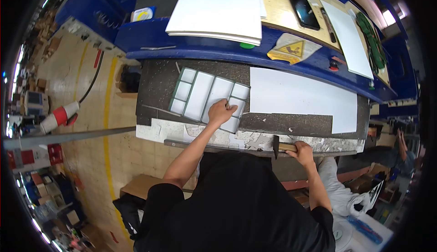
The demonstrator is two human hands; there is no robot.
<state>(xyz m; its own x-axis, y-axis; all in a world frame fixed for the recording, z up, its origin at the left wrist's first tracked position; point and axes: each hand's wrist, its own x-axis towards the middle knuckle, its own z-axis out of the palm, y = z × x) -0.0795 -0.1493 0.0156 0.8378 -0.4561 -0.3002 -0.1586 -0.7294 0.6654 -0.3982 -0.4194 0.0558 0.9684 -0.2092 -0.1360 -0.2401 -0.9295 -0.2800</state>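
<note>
Left hand [221, 112] curled at divided frame [207, 98], cannot tell if gripping, right hand [302, 150] closed round hammer [285, 146] right of frame, white sheet [296, 91] also right, dark bench [154, 85] beneath.

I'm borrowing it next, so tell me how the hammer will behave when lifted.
The hammer likely feels front-heavy: its dark head looks metal, its handle wooden. That straight handle should stay stiff. With the right hand gripping back from the head, that end may dip.
</note>
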